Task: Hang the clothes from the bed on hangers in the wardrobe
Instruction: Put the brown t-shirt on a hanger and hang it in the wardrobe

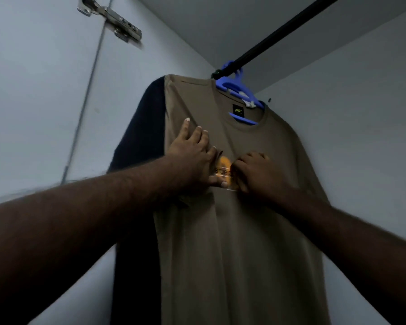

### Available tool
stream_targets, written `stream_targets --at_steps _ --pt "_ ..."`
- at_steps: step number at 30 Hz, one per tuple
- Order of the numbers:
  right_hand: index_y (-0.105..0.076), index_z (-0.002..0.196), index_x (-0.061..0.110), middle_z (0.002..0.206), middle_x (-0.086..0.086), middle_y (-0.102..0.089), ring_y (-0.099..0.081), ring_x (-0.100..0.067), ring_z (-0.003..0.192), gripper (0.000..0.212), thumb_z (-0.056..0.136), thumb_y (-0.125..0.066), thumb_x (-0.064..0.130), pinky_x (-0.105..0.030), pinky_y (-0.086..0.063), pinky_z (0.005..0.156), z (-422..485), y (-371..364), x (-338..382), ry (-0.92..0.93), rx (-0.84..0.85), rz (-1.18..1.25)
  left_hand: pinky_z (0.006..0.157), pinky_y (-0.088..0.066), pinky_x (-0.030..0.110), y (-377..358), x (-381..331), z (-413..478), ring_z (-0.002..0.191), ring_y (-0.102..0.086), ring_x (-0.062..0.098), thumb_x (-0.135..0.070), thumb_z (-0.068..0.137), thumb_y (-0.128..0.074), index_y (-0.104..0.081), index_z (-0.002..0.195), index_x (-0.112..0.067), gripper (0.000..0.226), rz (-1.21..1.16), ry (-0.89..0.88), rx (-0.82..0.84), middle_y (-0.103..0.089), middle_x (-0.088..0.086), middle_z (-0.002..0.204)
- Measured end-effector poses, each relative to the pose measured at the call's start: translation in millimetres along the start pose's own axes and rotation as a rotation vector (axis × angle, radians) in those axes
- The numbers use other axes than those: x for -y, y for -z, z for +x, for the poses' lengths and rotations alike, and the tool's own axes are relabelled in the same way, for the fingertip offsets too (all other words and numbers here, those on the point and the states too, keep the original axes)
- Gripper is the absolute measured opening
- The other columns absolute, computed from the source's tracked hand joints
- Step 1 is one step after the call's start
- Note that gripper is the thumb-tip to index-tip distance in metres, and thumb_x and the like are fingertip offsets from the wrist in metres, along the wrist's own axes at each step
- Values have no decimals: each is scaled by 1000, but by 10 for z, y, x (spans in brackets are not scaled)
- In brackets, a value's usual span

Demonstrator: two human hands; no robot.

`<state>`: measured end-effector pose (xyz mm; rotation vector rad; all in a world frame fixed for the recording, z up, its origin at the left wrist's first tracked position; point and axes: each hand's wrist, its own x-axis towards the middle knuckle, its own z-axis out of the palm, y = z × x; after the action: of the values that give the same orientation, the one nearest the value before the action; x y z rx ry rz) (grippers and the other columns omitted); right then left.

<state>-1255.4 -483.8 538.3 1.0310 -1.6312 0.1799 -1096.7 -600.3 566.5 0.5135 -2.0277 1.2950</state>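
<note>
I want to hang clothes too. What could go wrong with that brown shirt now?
The right hand seems to pinch the brown T-shirt; a downward tug might pull its collar off the blue hanger. The left hand presses the shirt against the dark garment behind, so both might bunch on the black rail.

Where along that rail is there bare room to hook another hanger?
The black rail is bare from the blue hangers toward the camera. The far end by the corner is crowded: the brown T-shirt and a dark garment hang there, left hand and right hand on the shirt's chest.
</note>
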Motion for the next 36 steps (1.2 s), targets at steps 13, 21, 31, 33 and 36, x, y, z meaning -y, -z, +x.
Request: stream_targets --at_steps 13,21,31,33,36 --pt "-66 104 -8 109 -24 -67 -60 -39 105 36 95 -57 26 -37 -49 87 -876 -124 -1603 -900 4 336 118 -14 48 301 -976 897 140 -33 28 -59 96 -36 -36 146 -16 66 -384 -318 -230 -36 14 151" --pt "-66 90 0 84 -14 -67 -63 -27 75 47 88 -67 47 -33 -48 63 -859 -488 -1706 -975 164 802 107 -35 38 230 -1439 1145 126 -48 28 -39 97 -49 -42 143 -15 53 -519 -324 -297 -50 10 139" --pt "-69 89 12 83 0 -69 -61 -16 74 8 84 -63 14 -30 -47 65 -897 -581 -942 -409 -447 445 61 -57 33 214 -1688 1294 68 -67 25 -48 91 -62 -65 87 -3 45 -1946 178 50 -68 12 77" --pt "-68 88 13 81 7 -64 -54 -8 71 10 82 -61 16 -21 -41 63 -903 -480 -841 -240 -390 411 53 -50 26 229 -1690 1325 64 -64 20 -27 88 -70 -66 89 -2 26 -1957 180 78 -65 9 73" --pt "-70 82 13 77 5 -67 -57 -7 70 17 84 -58 25 -19 -43 64 -968 -351 -881 -128 -425 436 53 -44 24 214 -1674 1395 58 -54 19 -8 87 -68 -57 67 -8 22 -1957 247 3 -55 8 65"
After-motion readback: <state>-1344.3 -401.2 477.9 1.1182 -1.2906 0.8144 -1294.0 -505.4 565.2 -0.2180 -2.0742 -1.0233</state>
